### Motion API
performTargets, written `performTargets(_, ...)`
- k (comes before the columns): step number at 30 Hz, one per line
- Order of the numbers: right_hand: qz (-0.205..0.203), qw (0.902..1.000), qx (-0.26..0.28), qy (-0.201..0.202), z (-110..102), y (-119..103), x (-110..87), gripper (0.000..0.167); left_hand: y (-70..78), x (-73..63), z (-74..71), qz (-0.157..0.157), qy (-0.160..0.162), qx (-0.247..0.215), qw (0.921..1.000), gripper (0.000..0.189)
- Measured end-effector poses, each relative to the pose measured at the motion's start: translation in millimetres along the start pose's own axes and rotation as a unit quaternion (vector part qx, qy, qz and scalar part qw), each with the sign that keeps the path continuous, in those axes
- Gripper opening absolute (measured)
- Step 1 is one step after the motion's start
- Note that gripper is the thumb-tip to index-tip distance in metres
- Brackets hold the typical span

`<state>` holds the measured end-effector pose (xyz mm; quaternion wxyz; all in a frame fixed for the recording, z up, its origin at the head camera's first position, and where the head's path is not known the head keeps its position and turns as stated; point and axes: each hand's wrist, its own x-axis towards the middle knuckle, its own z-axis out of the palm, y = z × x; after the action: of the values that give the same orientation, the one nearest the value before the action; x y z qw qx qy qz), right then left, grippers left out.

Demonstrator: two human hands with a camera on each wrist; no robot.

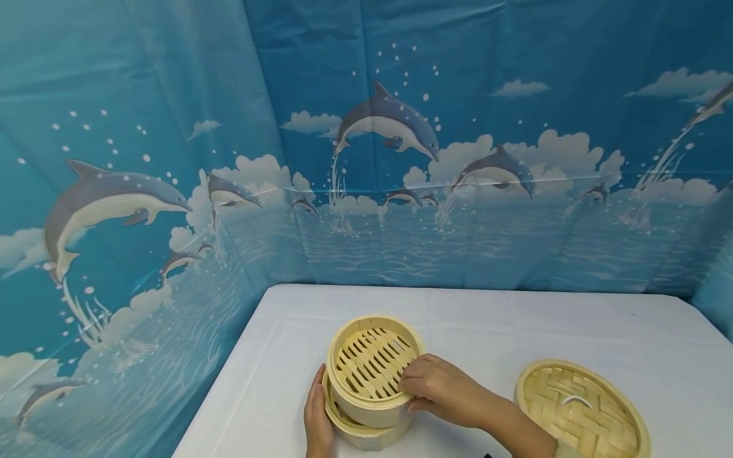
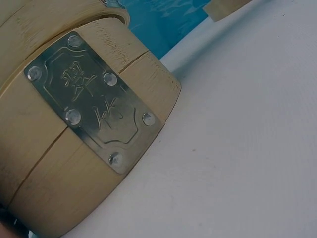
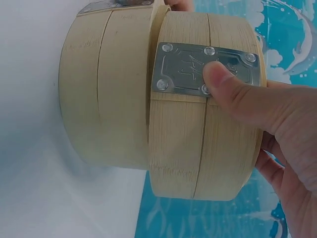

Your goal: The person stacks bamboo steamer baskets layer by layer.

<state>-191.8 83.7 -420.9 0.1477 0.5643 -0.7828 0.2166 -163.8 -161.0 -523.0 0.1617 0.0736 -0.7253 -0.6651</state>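
Observation:
Two round bamboo steamer baskets stand one over the other near the front of the table. The upper basket [image 1: 378, 362] has a slatted floor and sits tilted and off-centre on the lower basket [image 1: 372, 439]. My right hand [image 1: 438, 388] grips the upper one by its right wall, with the thumb [image 3: 220, 79] pressed on its riveted metal plate [image 3: 168, 72] and the fingers over the rim. Against the left side of the lower basket rests my left hand [image 1: 318, 416], its fingers extended along the wall. A metal plate [image 2: 91, 99] also shows on the lower basket in the left wrist view.
A woven bamboo lid [image 1: 578, 413] with a small pale handle [image 1: 576, 401] lies on the table to the right, beside my right forearm. White cloth covers the table [image 1: 487, 324]. Behind it hangs a blue curtain [image 1: 366, 254] printed with dolphins.

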Motion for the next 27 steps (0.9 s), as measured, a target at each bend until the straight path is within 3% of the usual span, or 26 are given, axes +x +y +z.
performTargets(14,0.011,0.9997,-0.011,-0.019,2.8,-5.7,11.2,0.024,3.6,-2.4,0.4,-0.012,0.014,0.015,0.9997,0.050)
performTargets(27,0.025,0.9993,-0.001,-0.028,6.2,-8.1,16.5,0.023,1.8,-1.3,-0.4,-0.034,0.008,0.003,0.9994,0.052)
